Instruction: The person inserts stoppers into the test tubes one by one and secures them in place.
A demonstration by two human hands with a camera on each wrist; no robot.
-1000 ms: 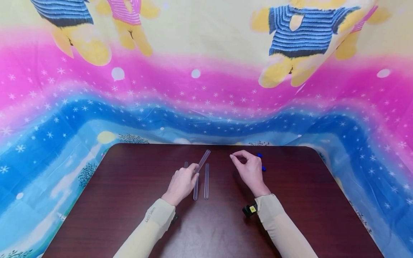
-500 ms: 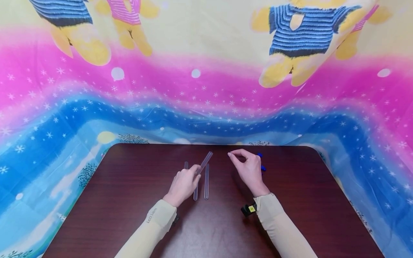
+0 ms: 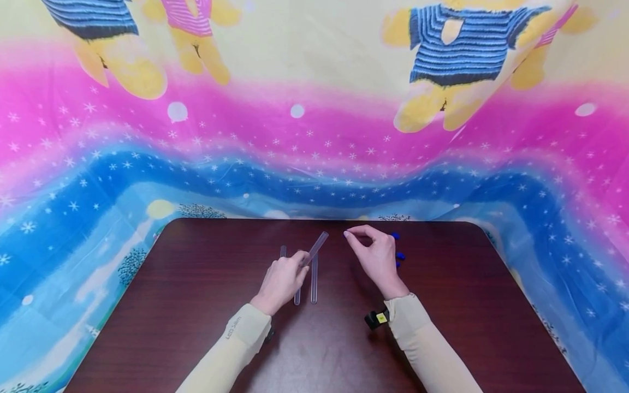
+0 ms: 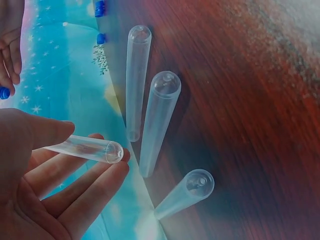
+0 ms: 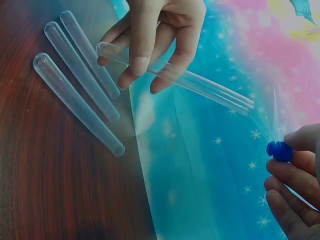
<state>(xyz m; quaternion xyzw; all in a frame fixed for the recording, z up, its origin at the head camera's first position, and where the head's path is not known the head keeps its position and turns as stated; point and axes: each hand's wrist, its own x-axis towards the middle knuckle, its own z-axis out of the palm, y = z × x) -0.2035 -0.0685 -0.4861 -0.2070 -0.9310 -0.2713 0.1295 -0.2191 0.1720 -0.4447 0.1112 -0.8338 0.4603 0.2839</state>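
Note:
My left hand grips a clear test tube between thumb and fingers, raised above the table. The tube slants, its open end pointing up and to the right in the head view, its rounded end by the fingertips in the left wrist view. Facing it, my right hand pinches a small blue stopper between thumb and index finger, its ridged end pointing toward the tube. A gap separates stopper and tube mouth. Three more clear tubes lie on the table beneath the left hand, including the rightmost tube.
Several blue stoppers lie on the dark wooden table, just right of the right hand. A cartoon-printed cloth hangs behind the table's far edge. A wrist camera sits at the right cuff.
My left hand has shifted slightly right with the tube, and my right hand has drifted slightly left with the stopper. Tube mouth and stopper are closer together. The tubes on the table stay put.

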